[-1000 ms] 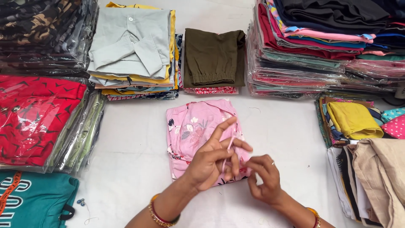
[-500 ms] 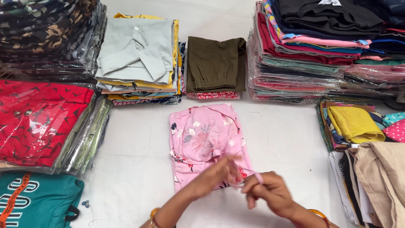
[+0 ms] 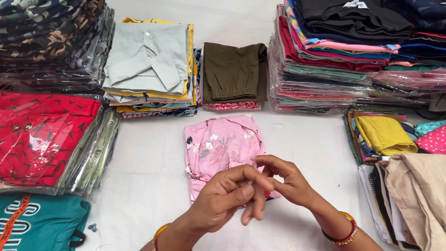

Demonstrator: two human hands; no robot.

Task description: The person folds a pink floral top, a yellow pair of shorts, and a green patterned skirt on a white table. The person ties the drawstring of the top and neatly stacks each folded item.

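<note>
A folded pink floral garment (image 3: 218,148) lies flat on the white table (image 3: 148,176) in front of me. Just above its near edge my left hand (image 3: 227,200) and my right hand (image 3: 288,183) meet, fingertips touching. The left hand's fingers curl downward, and the right hand's thumb and forefinger reach into them. Whether something small is pinched between them is hidden. Both wrists wear bangles.
Stacks of folded clothes ring the table: camouflage (image 3: 51,37) and red (image 3: 42,135) packs on the left, a teal shirt (image 3: 37,227), a grey shirt pile (image 3: 148,65), an olive garment (image 3: 232,69), tall bagged stacks (image 3: 334,60) on the right, and beige (image 3: 413,195) and yellow (image 3: 383,132) cloth.
My hands have drawn back off the pink garment toward me and closed together. The thin pale strip seen in the left hand's fingers a second ago no longer shows.
</note>
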